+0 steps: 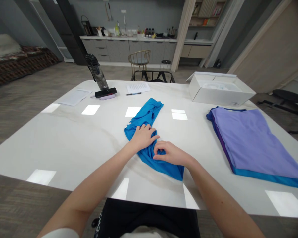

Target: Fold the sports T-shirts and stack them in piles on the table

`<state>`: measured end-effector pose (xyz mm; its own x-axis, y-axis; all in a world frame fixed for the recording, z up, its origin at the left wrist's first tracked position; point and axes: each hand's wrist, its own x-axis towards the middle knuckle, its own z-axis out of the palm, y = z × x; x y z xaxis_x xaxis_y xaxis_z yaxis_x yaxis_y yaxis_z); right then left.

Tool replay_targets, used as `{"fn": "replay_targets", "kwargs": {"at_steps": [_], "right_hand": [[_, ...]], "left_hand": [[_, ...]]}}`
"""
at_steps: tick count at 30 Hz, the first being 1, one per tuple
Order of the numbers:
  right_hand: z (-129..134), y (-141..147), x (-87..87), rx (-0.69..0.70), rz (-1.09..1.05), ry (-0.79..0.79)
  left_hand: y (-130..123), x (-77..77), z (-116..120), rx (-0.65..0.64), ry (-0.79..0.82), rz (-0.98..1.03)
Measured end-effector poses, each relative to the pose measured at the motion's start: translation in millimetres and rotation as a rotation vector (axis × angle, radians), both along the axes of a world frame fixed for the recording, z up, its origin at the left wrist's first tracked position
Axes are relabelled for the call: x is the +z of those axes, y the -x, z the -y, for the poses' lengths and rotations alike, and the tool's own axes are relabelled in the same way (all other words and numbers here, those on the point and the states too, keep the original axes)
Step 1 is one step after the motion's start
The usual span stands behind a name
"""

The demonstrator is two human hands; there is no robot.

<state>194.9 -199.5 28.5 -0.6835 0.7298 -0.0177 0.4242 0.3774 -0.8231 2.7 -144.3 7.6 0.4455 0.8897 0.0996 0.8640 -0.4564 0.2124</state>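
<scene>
A bright blue garment point(149, 110), probably a shirt, lies bunched and creased across the middle of the white table, with small white marks at its left edge. My left hand point(144, 136) rests flat on the middle of it, fingers spread over the cloth. Just to the right and nearer to me, my right hand point(169, 152) has its thumb and fingers curled round a fold of the same fabric. The cloth between these fingertips is partly hidden. The near end of the garment spreads toward the table's front edge, under my right wrist.
On the right lies a stack of flat garments, a lavender one point(253, 138) on top. Behind it stands an open white box point(216, 92). A handheld vacuum point(99, 76), papers point(75, 97) and a pen point(133, 94) are on the far side of the table point(64, 142).
</scene>
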Motion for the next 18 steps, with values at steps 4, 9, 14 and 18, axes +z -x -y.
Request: {"fn": "replay_targets", "kwargs": {"at_steps": [4, 9, 14, 18], "right_hand": [[-1.4, 2.6, -10.6, 0.092, -0.157, 0.269], [-43.9, 0.8, -28.3, -0.308, -0.164, 0.267], [-117.4, 23.7, -40.7, -0.628, 0.113, -0.091], [-158.3, 47.4, -48.3, -0.654, 0.271, -0.110]], "left_hand": [[2.5, -2.0, 0.8, -0.006, 0.053, 0.000], [43.8, 12.1, 11.6, -0.094, 0.367, 0.424], [116.8, 34.5, 17.2, -0.153, 1.008, 0.467], [145.2, 42.3, 5.5, -0.035, 1.038, 0.353]]}}
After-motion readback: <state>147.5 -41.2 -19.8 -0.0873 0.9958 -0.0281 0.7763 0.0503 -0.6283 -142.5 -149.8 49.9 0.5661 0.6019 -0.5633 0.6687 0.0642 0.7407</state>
